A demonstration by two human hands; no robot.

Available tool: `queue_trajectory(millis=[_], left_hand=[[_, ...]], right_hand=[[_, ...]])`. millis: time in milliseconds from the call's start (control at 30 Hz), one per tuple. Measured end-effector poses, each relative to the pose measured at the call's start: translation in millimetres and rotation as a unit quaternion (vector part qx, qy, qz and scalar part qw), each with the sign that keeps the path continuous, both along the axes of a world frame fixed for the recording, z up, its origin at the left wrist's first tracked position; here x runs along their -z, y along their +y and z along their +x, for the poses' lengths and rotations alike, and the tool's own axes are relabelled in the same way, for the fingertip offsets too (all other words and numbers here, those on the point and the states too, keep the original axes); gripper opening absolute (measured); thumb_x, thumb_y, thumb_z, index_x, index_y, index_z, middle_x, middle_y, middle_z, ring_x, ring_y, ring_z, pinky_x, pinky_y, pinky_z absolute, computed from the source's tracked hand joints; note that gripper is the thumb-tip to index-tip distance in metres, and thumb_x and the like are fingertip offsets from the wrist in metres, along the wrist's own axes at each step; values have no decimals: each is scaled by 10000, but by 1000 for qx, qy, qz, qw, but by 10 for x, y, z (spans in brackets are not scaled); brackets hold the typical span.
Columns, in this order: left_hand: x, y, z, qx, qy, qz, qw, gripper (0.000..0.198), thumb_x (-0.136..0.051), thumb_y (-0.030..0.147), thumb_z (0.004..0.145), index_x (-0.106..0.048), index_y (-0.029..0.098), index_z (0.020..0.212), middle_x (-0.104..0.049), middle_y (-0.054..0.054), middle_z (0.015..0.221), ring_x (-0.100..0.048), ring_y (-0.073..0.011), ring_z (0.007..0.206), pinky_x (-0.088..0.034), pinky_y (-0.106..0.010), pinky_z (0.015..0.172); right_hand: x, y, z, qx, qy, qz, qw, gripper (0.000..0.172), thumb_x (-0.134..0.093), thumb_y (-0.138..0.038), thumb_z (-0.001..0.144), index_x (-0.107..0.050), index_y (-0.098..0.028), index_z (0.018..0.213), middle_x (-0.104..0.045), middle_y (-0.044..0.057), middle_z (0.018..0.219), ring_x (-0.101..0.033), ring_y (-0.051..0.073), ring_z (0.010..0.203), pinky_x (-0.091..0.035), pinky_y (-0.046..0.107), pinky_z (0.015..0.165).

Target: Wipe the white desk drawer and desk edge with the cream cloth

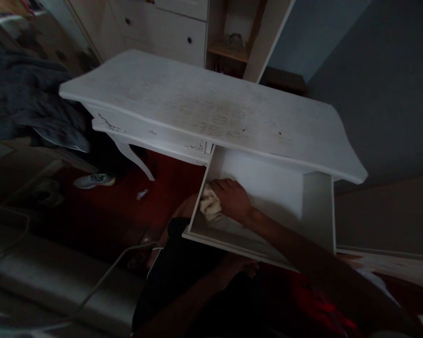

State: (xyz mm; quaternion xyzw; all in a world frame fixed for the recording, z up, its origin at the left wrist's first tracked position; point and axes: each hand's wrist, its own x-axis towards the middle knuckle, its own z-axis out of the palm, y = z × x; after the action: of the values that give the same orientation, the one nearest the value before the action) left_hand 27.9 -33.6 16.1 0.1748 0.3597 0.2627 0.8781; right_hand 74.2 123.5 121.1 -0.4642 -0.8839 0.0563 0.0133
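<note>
Paint, matte white and scuffed, covers a low table (215,108) with a broad flat top, a wavy edge and a curved leg on the left; a yellowish stain in faint rows dulls the middle of the top. Under its right half a box-shaped drawer (317,206) stands pulled out toward the near side, its inner walls smooth and pale, and the cloth and the hand on it are all that shows inside. The right hand (232,199) reaches in from the lower right, fingers curled tight around a crumpled cream cloth (209,204), which sits bunched against the drawer's left wall near the bottom panel. The left hand (245,267) lies in deep shadow just below the drawer's near edge; I cannot tell whether it is open or closed. The floor (127,211) under the table is dark red. On it, to the left, lies a pale sports shoe (93,180), with a small white scrap (141,193) beside it. A rumpled grey blanket (28,94) is heaped at the far left, and a thin light cable (91,291) loops across the near left. Behind the table stands a cream cabinet (169,28) with dark round knobs.
</note>
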Motion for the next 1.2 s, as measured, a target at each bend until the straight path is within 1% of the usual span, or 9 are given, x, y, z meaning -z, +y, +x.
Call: queue_trajectory(millis=[133, 200, 300, 433, 533, 667, 833, 1000, 1200], left_hand=[[-5, 11, -5, 0, -11, 1, 1000, 443, -793, 462, 544, -673, 107, 782, -666, -49, 695, -568, -132, 555, -448, -319, 617], [-9, 18, -8, -2, -13, -3, 1000, 431, -789, 448, 537, -679, 108, 778, -667, -45, 683, -566, -131, 539, -449, -319, 610], [-19, 30, -11, -2, -23, -11, 1000, 409, -795, 422, 518, -678, 109, 754, -665, -40, 665, -558, -127, 515, -448, -318, 597], [-5, 34, -8, -7, -45, -14, 999, 390, -797, 401, 524, -685, 106, 753, -670, -48, 676, -566, -126, 528, -442, -309, 591], [-4, 33, -14, -5, -47, -17, 999, 395, -796, 401, 522, -690, 109, 765, -673, -50, 681, -570, -129, 525, -439, -304, 582], [-98, 41, -71, -5, -50, 7, 999, 427, -770, 512, 570, -684, 121, 718, -665, -50, 685, -574, -127, 572, -444, -293, 605], [-122, 46, -80, 3, -45, 15, 999, 429, -778, 500, 581, -685, 120, 757, -671, -53, 704, -579, -131, 597, -451, -297, 624], [39, 33, 14, 11, -20, -5, 1000, 414, -786, 449, 534, -676, 117, 755, -674, -41, 665, -565, -119, 529, -441, -278, 573], [-21, 39, -18, 15, -26, 11, 999, 439, -767, 466, 561, -663, 116, 805, -668, -34, 679, -566, -112, 532, -448, -278, 571]], right_hand=[[-49, 256, 127, 188, 137, -5, 973, 601, -614, -283, 846, -397, -189, 1398, -659, 115, 1231, -630, 286, 1061, -507, 392, 881], [-99, 296, 151, 221, 211, 20, 952, 656, -596, -306, 856, -318, -222, 1444, -630, 104, 1286, -627, 292, 1095, -522, 416, 882], [-193, 205, 104, 167, 241, 70, 954, 675, -583, -297, 870, -291, -240, 1477, -548, 117, 1375, -567, 295, 1196, -508, 442, 942], [-272, -78, -40, 54, 132, 73, 987, 559, -610, -275, 879, -453, -276, 1416, -484, 123, 1405, -557, 285, 1165, -497, 416, 951], [-288, -323, -123, -21, 61, 59, 996, 527, -613, -290, 898, -474, -311, 1406, -501, 118, 1371, -553, 279, 1126, -491, 411, 924], [-331, -593, -172, -141, 16, 36, 989, 484, -549, -272, 953, -441, -359, 1417, -548, 115, 1315, -545, 268, 1096, -482, 424, 885], [-430, -640, -42, -204, -7, -1, 979, 460, -520, -250, 977, -453, -370, 1415, -533, 106, 1359, -502, 254, 1156, -443, 426, 927], [-454, -594, 316, -181, -44, -100, 977, 380, -544, -271, 962, -574, -371, 1328, -586, 78, 1278, -526, 244, 1136, -430, 402, 945], [-358, -679, 815, -6, -112, -139, 984, 540, -577, -166, 872, -527, -294, 1395, -537, 119, 1385, -564, 275, 1158, -467, 394, 953]])
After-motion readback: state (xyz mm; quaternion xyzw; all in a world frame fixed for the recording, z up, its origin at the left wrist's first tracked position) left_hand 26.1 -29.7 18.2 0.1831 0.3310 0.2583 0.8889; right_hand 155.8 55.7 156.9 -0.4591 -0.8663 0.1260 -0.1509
